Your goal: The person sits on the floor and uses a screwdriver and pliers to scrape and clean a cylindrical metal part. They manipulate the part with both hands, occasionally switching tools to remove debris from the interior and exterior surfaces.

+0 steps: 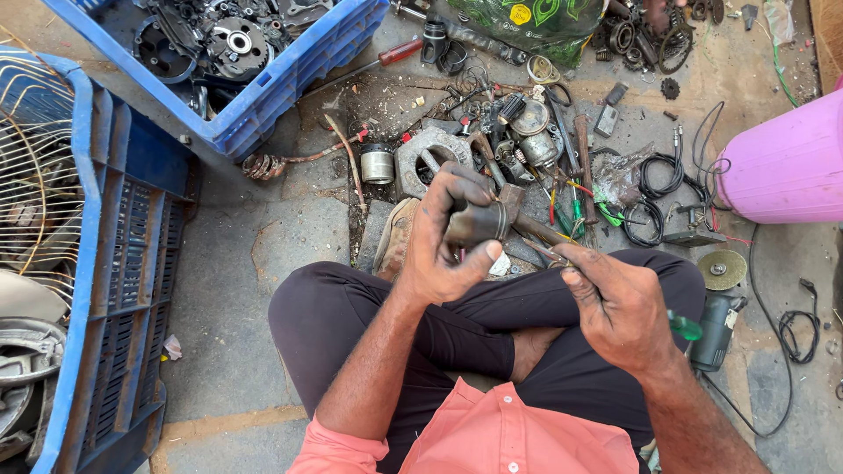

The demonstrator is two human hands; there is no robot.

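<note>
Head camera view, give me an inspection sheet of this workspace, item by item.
Surface: bare concrete floor, stained and cracked; the person sits cross-legged on it.
Job's things: dark cylindrical metal part gripped in the left hand; thin metal tool with its tip at the part.
Clutter: screwdriver with red handle, metal cup, gears, loose scrap parts, angle grinder.
Hands: left hand closed around the part; right hand closed on the tool.
Cables: black cable coils and a cord from the grinder on the floor.
Surroundings: blue crates of parts, wire fan guard, pink tub, green bag.
</note>
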